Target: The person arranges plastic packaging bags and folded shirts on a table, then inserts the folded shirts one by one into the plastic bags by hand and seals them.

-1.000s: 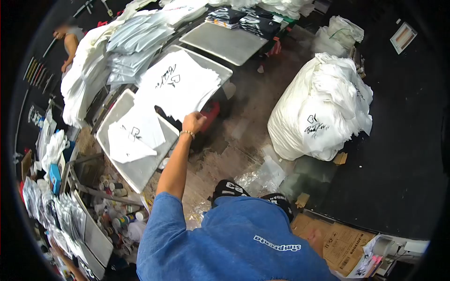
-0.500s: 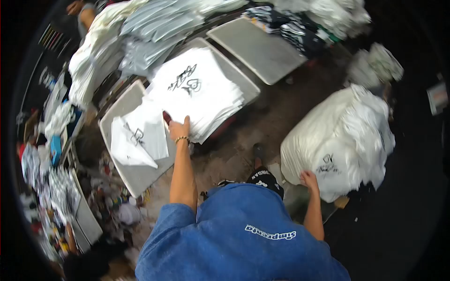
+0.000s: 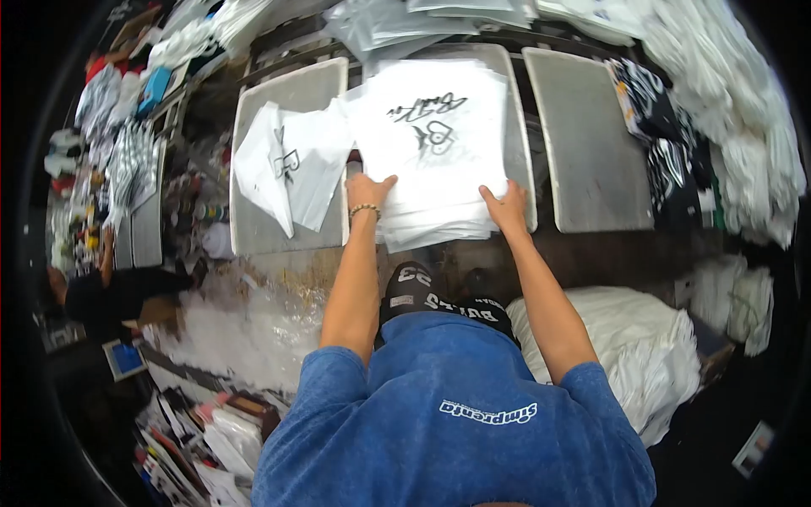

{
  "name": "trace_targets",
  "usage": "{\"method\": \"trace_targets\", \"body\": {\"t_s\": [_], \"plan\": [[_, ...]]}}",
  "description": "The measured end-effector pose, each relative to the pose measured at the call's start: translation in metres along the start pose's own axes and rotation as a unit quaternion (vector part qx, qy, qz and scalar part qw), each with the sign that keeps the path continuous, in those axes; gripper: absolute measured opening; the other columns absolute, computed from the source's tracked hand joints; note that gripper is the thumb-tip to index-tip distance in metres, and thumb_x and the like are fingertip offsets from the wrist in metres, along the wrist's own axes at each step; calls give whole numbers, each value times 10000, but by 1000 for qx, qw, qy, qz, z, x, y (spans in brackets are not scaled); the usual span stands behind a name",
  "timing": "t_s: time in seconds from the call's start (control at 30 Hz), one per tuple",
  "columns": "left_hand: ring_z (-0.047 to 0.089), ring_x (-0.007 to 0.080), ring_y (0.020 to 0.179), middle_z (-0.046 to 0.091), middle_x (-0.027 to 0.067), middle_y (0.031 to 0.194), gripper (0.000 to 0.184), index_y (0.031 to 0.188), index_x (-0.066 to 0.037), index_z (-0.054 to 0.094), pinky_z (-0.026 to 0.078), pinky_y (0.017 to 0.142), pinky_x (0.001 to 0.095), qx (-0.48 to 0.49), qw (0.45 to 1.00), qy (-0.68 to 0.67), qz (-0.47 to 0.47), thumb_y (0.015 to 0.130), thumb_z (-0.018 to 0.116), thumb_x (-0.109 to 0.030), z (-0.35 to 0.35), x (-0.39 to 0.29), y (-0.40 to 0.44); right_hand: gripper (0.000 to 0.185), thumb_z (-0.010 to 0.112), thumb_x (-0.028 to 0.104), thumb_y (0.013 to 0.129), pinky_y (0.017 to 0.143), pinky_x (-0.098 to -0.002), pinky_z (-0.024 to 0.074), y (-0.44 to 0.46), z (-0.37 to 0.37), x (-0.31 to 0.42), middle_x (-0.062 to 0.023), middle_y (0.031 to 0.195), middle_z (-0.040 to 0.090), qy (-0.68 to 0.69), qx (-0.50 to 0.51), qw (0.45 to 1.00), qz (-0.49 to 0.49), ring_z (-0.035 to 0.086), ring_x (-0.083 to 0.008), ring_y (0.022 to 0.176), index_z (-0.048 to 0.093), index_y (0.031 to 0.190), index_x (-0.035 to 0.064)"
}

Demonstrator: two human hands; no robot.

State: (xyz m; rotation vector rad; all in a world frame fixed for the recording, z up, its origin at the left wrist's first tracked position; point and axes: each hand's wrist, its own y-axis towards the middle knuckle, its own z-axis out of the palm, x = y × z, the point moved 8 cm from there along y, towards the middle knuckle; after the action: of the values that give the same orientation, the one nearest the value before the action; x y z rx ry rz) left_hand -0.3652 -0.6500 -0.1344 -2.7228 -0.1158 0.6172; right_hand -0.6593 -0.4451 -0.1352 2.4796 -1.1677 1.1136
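A stack of white printed sheets (image 3: pixel 435 169) lies on a grey board (image 3: pixel 521 135), its lower layers fanned toward me. At the stack's left edge is my left hand (image 3: pixel 370 193), thumb apart from the fingers, with a beaded bracelet on the wrist. My right hand (image 3: pixel 506 205) rests at the right edge, thumb spread over the top sheet. Both hands touch the stack's sides without closing on it. Left of it, a loosely folded printed sheet (image 3: pixel 317 160) lies on another grey board (image 3: pixel 253 232).
A third grey board (image 3: pixel 596 169) is at the right, beside folded black garments (image 3: pixel 672 173). Clear bags (image 3: pixel 397 29) lie behind. A large white bundle (image 3: pixel 617 346) stands on the floor at my right. Another person (image 3: pixel 127 296) is at the far left.
The view has swung round to face the boards. My right hand has come from beside the white bundle to the stack's right edge; my left hand stays at its left side.
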Motion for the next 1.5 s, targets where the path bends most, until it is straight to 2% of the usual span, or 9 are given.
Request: {"method": "trace_targets", "body": {"t_s": [0.27, 0.43, 0.5, 0.7, 1.0, 1.13, 1.3, 1.4, 1.5], "plan": [[636, 410, 977, 638, 279, 1055, 709, 1071, 91, 579, 513, 881, 441, -2, 996, -92, 16, 627, 856, -388, -3, -13, 5, 721, 820, 269, 742, 879, -345, 480, 8, 14, -7, -217, 1108, 625, 134, 134, 972, 136, 612, -259, 1020, 471, 1237, -122], [622, 398, 1002, 639, 246, 1082, 659, 1052, 27, 638, 509, 873, 448, 93, 994, -19, 46, 637, 812, -454, 1, -23, 6, 695, 715, 473, 842, 923, -360, 448, 4, 19, -3, -173, 1163, 623, 253, 60, 945, 199, 584, -241, 1067, 541, 1237, -72], [533, 410, 1039, 537, 235, 1127, 605, 1043, 24, 653, 472, 898, 452, -6, 997, 32, 67, 638, 824, -393, -15, -34, -5, 736, 702, 517, 844, 963, -367, 429, 8, 22, 6, -162, 1238, 587, 298, 51, 931, 204, 552, -244, 1132, 526, 1278, -51], [526, 426, 1001, 472, 273, 1130, 675, 1109, 61, 534, 462, 899, 447, -39, 992, -51, 105, 635, 838, -312, -15, -20, -4, 633, 821, 296, 763, 895, -371, 483, 21, 35, 15, -152, 1119, 654, 285, 179, 904, 263, 626, -249, 1012, 572, 1215, -71], [553, 418, 1009, 542, 291, 1074, 764, 1122, 95, 470, 476, 882, 463, 22, 986, -127, 107, 624, 864, -329, -7, 20, 9, 512, 743, 94, 765, 883, -337, 494, 9, 22, 81, -113, 1120, 650, 366, 185, 901, 140, 627, -215, 1004, 573, 1230, -36], [614, 321, 987, 602, 268, 1093, 805, 1180, 123, 475, 516, 834, 386, 149, 938, -307, 64, 659, 872, -345, -5, 23, 1, 505, 720, 72, 774, 889, -320, 487, 3, -9, 150, -94, 1101, 651, 393, 206, 885, 140, 622, -194, 994, 564, 1242, -32], [648, 212, 969, 627, 181, 1149, 582, 1187, 100, 538, 548, 818, 317, 257, 813, -518, -75, 798, 801, -245, -46, 8, -16, 357, 722, 141, 800, 773, -283, 484, 6, -32, 280, -41, 958, 670, 255, 345, 897, -107, 599, -126, 860, 644, 1120, 5], [642, 212, 990, 628, 178, 1141, 535, 1227, 88, 526, 549, 820, 303, 263, 750, -606, -25, 832, 765, -184, -93, 1, -16, 283, 730, 217, 814, 619, -274, 463, -2, -37, 366, -9, 815, 669, 196, 395, 856, -269, 579, -88, 721, 684, 1021, 30], [618, 211, 1059, 635, 159, 1178, 455, 1257, 58, 551, 498, 939, 312, 123, 809, -574, 21, 919, 649, -230, -165, 36, -3, 272, 747, 291, 808, 529, -262, 426, -8, -28, 425, 16, 697, 628, 263, 409, 794, -366, 532, -74, 609, 705, 892, 36]]}}
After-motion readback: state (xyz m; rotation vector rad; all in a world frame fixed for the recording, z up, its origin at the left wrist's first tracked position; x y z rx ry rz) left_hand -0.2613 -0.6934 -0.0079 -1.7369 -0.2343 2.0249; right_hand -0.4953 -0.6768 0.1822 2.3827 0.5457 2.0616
